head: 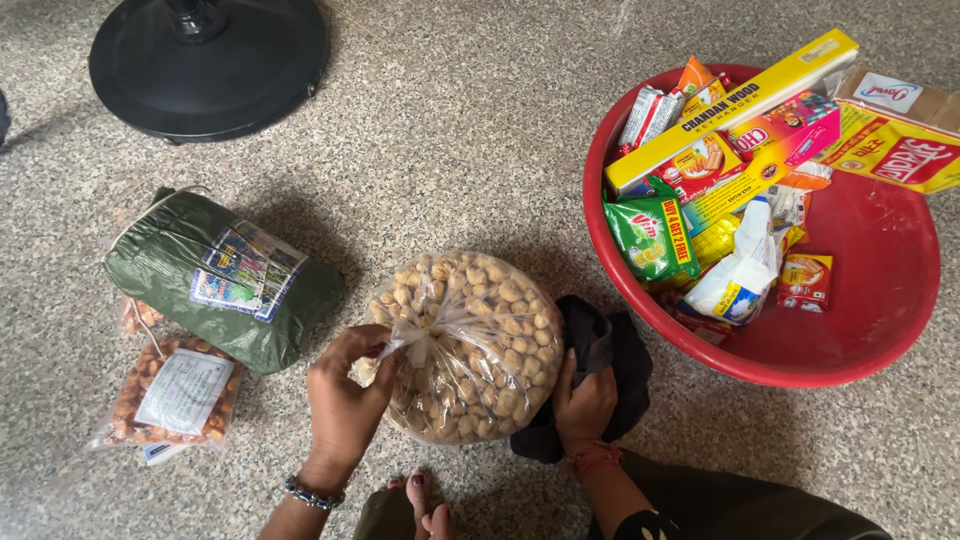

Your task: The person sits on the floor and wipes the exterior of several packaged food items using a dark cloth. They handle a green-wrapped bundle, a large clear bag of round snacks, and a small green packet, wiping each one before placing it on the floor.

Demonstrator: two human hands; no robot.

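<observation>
**Head view: hands working a peanut bag**

The left hand (pixel 345 400) is pinching, fingers clamped together, the knotted neck of a clear bag of peanuts (pixel 480 345) lying on the speckled floor (pixel 460 130). The right hand (pixel 583 400) is pressing, fingers curled, on a black cloth (pixel 615 350) beside it. A red tub (pixel 870 330) of packets is sitting far right.

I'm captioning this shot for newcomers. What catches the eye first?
The red basin at right, heaped with bright packets and boxes. At centre, a clear bag of pale nuts, its knotted top pinched by the left hand, while the right hand presses a black cloth beside it.
</observation>
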